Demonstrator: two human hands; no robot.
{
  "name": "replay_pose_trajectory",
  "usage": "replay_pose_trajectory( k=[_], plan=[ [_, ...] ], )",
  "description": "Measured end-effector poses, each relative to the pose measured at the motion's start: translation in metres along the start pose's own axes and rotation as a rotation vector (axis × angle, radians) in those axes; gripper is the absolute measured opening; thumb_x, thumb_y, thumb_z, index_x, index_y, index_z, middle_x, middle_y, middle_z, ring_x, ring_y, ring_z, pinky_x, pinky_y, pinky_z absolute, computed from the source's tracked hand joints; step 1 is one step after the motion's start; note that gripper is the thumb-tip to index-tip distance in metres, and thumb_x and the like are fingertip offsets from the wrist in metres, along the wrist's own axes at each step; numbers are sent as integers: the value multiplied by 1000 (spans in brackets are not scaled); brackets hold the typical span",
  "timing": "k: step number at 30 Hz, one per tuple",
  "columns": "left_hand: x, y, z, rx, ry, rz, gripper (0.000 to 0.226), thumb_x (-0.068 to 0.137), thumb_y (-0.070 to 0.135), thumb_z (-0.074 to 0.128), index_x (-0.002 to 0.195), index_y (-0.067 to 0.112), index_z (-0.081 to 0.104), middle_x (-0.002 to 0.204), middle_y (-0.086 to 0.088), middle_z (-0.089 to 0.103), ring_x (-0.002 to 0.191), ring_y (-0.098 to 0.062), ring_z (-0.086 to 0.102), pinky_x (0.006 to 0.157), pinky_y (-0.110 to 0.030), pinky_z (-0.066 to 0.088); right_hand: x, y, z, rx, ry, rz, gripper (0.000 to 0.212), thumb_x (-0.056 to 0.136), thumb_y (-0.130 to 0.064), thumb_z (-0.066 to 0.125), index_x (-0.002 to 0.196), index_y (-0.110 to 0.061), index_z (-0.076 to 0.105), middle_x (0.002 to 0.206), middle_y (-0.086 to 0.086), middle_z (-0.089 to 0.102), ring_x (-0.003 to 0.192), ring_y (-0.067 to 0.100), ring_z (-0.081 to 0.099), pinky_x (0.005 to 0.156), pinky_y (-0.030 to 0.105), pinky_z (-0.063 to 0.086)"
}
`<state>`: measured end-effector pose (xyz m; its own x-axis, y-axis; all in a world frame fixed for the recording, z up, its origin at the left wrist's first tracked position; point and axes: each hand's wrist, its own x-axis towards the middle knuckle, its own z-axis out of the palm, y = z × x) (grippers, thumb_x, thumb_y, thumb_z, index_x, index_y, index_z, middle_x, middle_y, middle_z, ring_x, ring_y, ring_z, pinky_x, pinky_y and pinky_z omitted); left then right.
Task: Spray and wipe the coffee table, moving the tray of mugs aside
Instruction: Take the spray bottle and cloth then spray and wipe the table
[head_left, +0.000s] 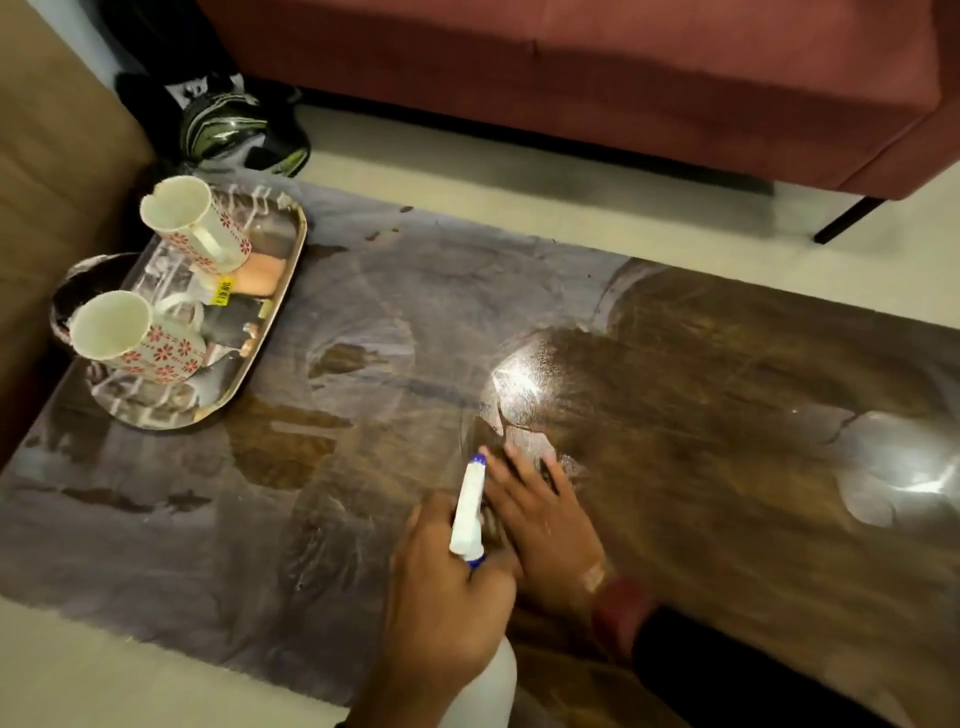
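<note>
Hands work low at the near edge of a long wooden counter (727, 415), seen from above. Left hand (447, 587) is wrapped around the neck of a white spray bottle (467, 514), fingers curled shut on it, its blue-tipped nozzle pointing away from the person. Right hand (545, 525) lies just beside the nozzle, fingers spread and palm flat on the wood; whether a cloth sits under it cannot be told. A bandage shows at that wrist.

Well off to the left of both hands, at the far left end of the counter, stands an oval metal tray (291, 260) holding two white mugs (195, 226) with red flower patterns, both upright. The tray appears to overhang the counter's left end slightly.

Beyond the right hand the wood is dark and glossy; to the left of the left hand a pale grey film covers the surface, reaching around the tray.

Likely risks: spray may hit the right hand, since the nozzle sits so close to it. Wiping leftward could nudge the tray, and mugs might tip or slide off that end.
</note>
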<state>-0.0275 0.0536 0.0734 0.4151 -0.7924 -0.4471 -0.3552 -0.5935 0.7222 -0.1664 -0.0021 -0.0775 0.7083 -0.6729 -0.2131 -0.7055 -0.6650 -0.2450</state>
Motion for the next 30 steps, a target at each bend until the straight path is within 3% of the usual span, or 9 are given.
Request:
replay_pose_trajectory(
  k=[5,8,11,13,18,22,24,27,30],
  plan=[
    [30,25,-2,-14,-12,-42,30,78,17,65,105,28,58,97,-2,59,83,-19,62,73,-33,53,-79,68,-2,52,-43,16,71,96,-38,44,163,-27,23,172,-7,12,158,22,16,119,59,20],
    [40,35,1,-31,-19,-49,38,79,17,66,110,31,51,103,-3,60,89,-22,64,80,-43,59,-20,132,-35,82,77,338,67,95,-35,39,161,-26,28,172,-8,12,159,20,13,122,63,17],
    [47,39,6,-20,-10,-20,40,80,11,68,107,32,49,102,-1,59,87,-19,61,76,-37,56,75,193,-74,100,154,676,65,101,-35,39,162,-21,25,172,-3,11,159,23,9,125,61,10],
    [50,37,9,-10,-12,10,29,77,7,67,96,24,55,93,-3,58,79,-20,58,69,-32,48,137,208,-93,87,141,739,67,102,-39,37,163,-21,20,172,0,11,158,26,10,125,62,11],
    [59,41,19,12,16,-52,26,76,7,66,95,24,58,90,-2,61,81,-23,61,74,-41,53,202,130,-87,30,128,433,73,98,-37,41,164,-21,14,172,0,12,158,22,9,127,54,3],
    [71,54,24,-5,13,-42,33,77,14,63,101,35,53,96,-1,61,83,-20,60,73,-36,52,107,76,-49,28,35,11,66,98,-36,38,162,-21,28,171,-2,17,159,24,7,126,57,8],
    [86,62,21,-4,42,4,30,78,12,62,104,26,57,94,-2,60,82,-22,59,71,-33,49,30,63,-23,24,21,-80,63,101,-37,39,162,-23,28,172,-4,15,160,23,6,125,56,11],
    [115,73,9,5,88,0,37,72,17,57,108,17,62,95,-5,63,85,-29,61,76,-40,52,-33,88,-14,70,35,-7,68,96,-36,46,161,-25,31,172,-8,16,159,20,14,118,59,23],
    [138,74,-4,92,83,-59,40,58,27,42,97,23,54,83,-3,60,78,-29,58,63,-34,44,-6,141,-38,93,80,276,69,91,-36,42,159,-23,35,171,-6,17,158,23,18,120,64,22]
  ],
)
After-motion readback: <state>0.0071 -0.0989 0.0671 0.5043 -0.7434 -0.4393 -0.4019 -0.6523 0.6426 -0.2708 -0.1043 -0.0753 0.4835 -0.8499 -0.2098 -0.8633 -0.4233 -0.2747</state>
